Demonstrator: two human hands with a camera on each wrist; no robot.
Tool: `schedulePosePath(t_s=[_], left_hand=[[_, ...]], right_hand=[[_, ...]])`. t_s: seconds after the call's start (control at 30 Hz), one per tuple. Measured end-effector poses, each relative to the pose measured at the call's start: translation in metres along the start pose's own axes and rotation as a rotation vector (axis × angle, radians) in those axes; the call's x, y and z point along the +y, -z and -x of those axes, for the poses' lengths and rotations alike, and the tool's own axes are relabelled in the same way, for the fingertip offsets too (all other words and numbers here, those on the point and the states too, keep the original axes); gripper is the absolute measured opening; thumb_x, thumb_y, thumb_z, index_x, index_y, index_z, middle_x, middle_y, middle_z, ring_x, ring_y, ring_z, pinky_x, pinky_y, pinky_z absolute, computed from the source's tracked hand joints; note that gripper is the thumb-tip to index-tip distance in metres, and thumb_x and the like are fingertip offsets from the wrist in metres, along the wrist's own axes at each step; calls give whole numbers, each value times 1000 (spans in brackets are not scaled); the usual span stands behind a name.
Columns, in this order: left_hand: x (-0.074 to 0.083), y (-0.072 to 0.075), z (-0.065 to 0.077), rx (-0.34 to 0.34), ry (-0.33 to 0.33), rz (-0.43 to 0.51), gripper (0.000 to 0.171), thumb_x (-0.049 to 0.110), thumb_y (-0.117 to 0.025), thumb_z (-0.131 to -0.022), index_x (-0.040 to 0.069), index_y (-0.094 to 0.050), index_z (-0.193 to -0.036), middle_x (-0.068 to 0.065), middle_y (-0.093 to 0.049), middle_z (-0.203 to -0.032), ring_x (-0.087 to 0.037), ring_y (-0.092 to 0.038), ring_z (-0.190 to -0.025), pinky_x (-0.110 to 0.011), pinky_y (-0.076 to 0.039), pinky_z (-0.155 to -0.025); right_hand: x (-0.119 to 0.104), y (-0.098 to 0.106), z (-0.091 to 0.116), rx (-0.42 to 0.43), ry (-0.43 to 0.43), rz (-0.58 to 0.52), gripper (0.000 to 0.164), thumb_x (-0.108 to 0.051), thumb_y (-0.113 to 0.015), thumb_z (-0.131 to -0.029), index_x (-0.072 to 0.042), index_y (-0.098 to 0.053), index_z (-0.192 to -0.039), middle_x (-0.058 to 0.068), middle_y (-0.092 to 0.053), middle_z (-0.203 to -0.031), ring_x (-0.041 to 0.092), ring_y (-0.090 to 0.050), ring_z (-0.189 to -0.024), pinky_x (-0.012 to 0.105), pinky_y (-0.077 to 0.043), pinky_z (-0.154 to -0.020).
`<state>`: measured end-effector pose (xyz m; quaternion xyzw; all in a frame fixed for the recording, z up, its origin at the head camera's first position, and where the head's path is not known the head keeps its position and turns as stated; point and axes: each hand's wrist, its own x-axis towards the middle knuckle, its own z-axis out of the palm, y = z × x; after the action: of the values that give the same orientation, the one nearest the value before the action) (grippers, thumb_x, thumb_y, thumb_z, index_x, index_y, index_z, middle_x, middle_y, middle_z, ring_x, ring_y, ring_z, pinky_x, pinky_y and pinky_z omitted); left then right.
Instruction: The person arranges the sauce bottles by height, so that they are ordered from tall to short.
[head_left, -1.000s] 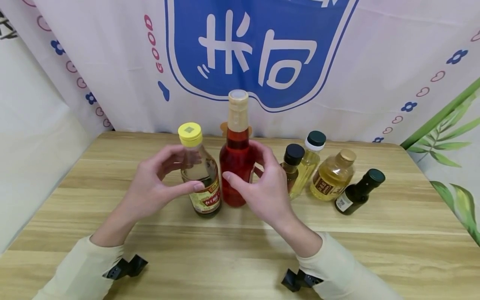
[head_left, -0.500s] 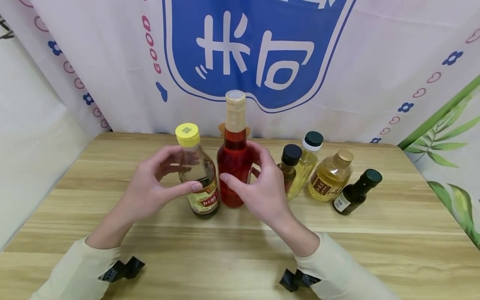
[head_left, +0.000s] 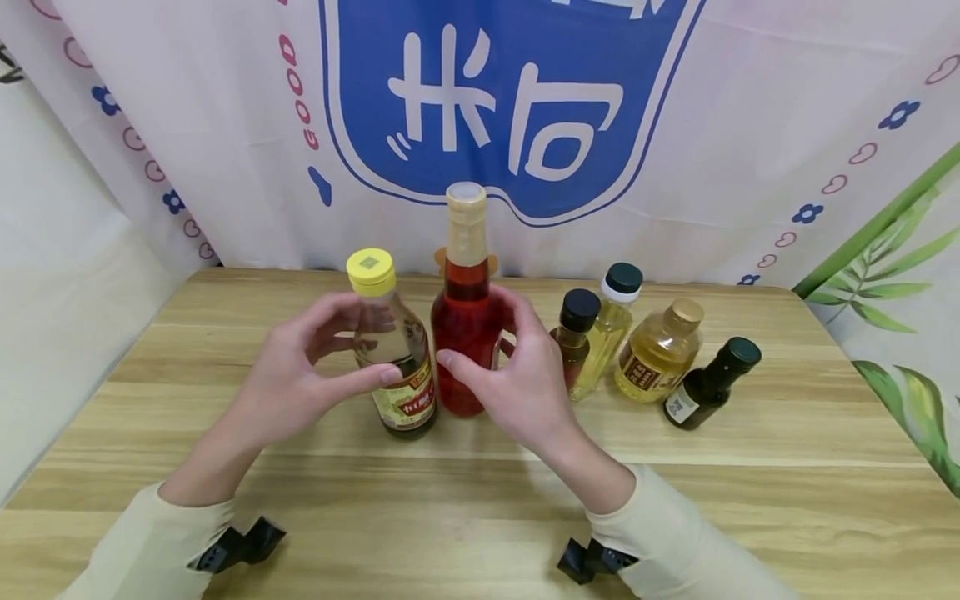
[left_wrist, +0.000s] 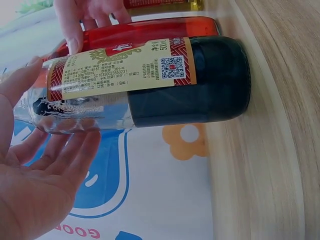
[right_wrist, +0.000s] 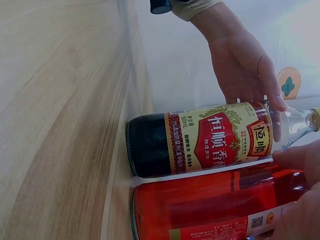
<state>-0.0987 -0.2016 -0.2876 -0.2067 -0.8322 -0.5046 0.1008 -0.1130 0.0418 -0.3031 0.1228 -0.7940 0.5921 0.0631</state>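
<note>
Now the left hand [head_left: 288,375] curls its thumb and fingers, wide apart, around the yellow-capped bottle [head_left: 411,400]. The right hand [head_left: 525,379] curls around the red bottle [head_left: 465,321] the same way. Both bottles stand upright, side by side, on the wooden table [head_left: 420,517]. This looks like the lining-up step. The next move probably needs gentle, steady hands, so neither bottle tips.

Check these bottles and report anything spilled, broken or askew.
Nothing stands out. The yellow-capped bottle and red bottle stand upright side by side between the hands, and the four bottles to the right are upright and capped. No spill or breakage shows on the table.
</note>
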Motion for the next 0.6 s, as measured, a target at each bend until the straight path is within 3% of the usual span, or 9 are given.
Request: schedulePosePath(t_s=[0.6], left_hand=[[3,1,2,-17,41,-9,59,5,-88,-86,7,-61,-138,-7,-72,-127,-5,-69,-114,-13,-57,-100]], right_hand=[[3,-1,-1,-3,3,2,77,-18,-89,-87,-12,-48,-152,4,-62,-144,22,-59,-134,54,-54,-115]])
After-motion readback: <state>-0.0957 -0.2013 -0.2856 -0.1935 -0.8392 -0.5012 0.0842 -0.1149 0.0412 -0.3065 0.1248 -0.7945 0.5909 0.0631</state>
